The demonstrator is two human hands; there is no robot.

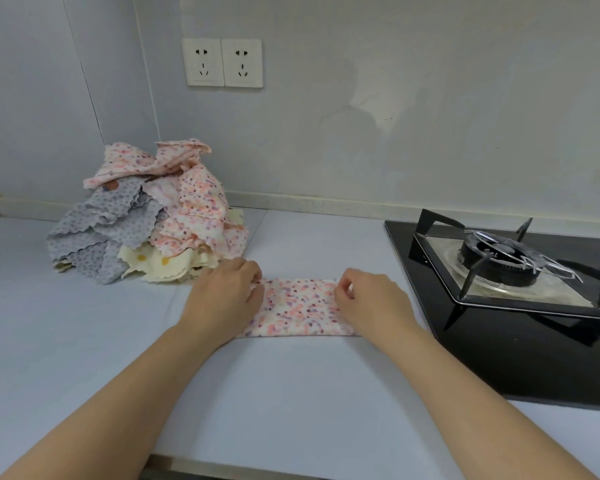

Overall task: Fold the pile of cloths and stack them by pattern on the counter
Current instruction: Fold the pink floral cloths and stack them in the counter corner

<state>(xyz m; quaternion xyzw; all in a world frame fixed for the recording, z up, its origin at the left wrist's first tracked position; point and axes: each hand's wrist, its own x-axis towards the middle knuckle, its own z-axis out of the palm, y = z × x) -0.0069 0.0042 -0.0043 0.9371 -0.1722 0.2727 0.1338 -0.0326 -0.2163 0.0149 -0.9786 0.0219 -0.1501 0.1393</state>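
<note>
Bare forearms (118, 396) reach in from 6 o'clock over the pale counter (291, 393). Between the 2 hands lies a folded cloth (298, 308), white with pink, orange and purple specks, flat on the counter as a wide strip. The left hand (222, 296) has its fingers curled over the strip's 9 o'clock end, pinching the edge. The right hand (371, 299) pinches the far corner at the 3 o'clock end between thumb and curled fingers. At 10 o'clock from the strip, just beyond the left hand, sits the unfolded pile (146, 223): grey dotted, pink speckled and cream cloths heaped together. At 3 o'clock stands a black gas hob (506, 271). On the wall at 11 o'clock are 2 sockets (224, 62).
</note>
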